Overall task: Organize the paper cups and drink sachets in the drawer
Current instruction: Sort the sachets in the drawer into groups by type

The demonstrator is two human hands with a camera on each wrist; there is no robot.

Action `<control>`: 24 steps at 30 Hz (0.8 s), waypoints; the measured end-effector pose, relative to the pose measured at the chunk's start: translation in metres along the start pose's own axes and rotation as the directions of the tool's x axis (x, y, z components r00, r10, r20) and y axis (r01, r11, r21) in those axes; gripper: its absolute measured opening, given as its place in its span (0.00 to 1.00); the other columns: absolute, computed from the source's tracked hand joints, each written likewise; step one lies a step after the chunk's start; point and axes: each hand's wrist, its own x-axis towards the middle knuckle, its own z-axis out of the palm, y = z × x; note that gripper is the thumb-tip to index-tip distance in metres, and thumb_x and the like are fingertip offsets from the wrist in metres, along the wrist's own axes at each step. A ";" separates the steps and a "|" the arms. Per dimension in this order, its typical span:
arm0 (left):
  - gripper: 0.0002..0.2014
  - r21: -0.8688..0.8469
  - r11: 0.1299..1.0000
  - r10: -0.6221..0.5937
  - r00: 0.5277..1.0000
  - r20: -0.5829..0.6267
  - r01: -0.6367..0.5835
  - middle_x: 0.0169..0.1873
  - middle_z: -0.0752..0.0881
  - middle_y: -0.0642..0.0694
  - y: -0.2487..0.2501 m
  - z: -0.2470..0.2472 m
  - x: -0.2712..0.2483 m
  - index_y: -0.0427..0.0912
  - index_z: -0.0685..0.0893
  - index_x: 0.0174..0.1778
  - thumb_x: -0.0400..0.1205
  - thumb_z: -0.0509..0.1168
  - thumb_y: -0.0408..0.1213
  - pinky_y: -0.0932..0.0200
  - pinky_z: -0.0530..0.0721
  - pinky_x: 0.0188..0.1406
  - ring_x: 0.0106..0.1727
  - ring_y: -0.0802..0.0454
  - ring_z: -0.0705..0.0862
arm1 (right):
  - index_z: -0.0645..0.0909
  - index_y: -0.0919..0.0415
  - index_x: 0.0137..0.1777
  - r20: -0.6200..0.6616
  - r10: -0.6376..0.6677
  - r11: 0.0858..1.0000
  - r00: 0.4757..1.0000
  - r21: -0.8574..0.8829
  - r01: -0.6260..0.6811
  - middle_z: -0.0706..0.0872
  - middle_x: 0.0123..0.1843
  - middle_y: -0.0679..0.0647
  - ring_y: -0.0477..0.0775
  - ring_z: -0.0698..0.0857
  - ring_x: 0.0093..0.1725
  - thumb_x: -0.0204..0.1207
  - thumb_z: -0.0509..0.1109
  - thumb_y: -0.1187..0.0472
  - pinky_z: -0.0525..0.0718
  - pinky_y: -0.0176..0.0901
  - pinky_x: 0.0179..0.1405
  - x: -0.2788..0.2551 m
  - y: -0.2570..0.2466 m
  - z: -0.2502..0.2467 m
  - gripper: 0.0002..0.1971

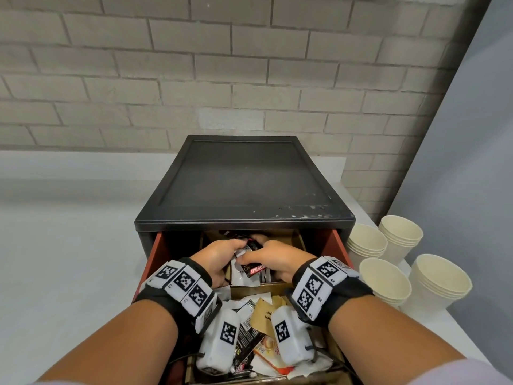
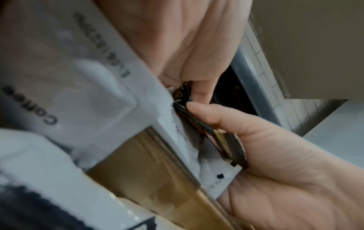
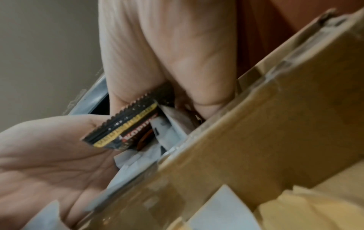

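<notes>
From the head view, we are reaching both hands into the open red drawer [image 1: 337,243], into a cardboard compartment at its far end. Our left hand [image 1: 215,258] and right hand [image 1: 273,259] are both curling their fingers around a small bundle of dark drink sachets [image 1: 251,252], held between them. Nearer to us than the hands, loose sachets [image 1: 258,326] are lying jumbled in the drawer's front part, so the sorting looks only partly done. The paper cups [image 1: 384,279] are standing in stacks on the table to the right of our right hand, outside the drawer, so we judge they are still waiting.

From the left wrist, our thumb is pinching the dark bundle against white sachets [image 2: 110,87] beside a cardboard divider [image 2: 149,168].

From the right wrist, the serrated sachet end [image 3: 126,126] is showing between both hands' curled fingers.
</notes>
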 end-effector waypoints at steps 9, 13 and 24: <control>0.10 -0.059 0.998 -0.004 0.995 0.099 0.010 0.38 0.85 0.34 0.003 0.004 -0.013 0.33 0.80 0.53 0.84 0.59 0.35 0.45 0.83 0.48 0.39 0.40 0.84 | 0.75 0.62 0.65 0.073 -0.008 0.986 0.997 0.167 -0.004 0.86 0.55 0.64 0.62 0.87 0.53 0.69 0.75 0.72 0.85 0.56 0.57 -0.003 0.002 0.004 0.25; 0.11 -0.086 0.996 0.002 0.991 0.135 0.010 0.40 0.85 0.34 0.005 0.001 -0.016 0.32 0.81 0.54 0.84 0.59 0.36 0.45 0.82 0.51 0.42 0.40 0.84 | 0.79 0.65 0.56 0.072 0.005 0.974 0.997 0.225 -0.021 0.87 0.49 0.62 0.61 0.87 0.50 0.70 0.74 0.73 0.86 0.55 0.57 -0.003 0.002 0.005 0.15; 0.13 -0.067 0.997 0.050 0.997 0.065 -0.045 0.43 0.87 0.35 0.007 0.011 -0.035 0.33 0.83 0.56 0.84 0.61 0.40 0.46 0.84 0.55 0.46 0.41 0.86 | 0.80 0.64 0.54 -0.068 -0.030 0.965 0.997 0.258 0.047 0.86 0.44 0.61 0.55 0.86 0.40 0.72 0.72 0.72 0.84 0.42 0.35 -0.019 -0.013 0.010 0.11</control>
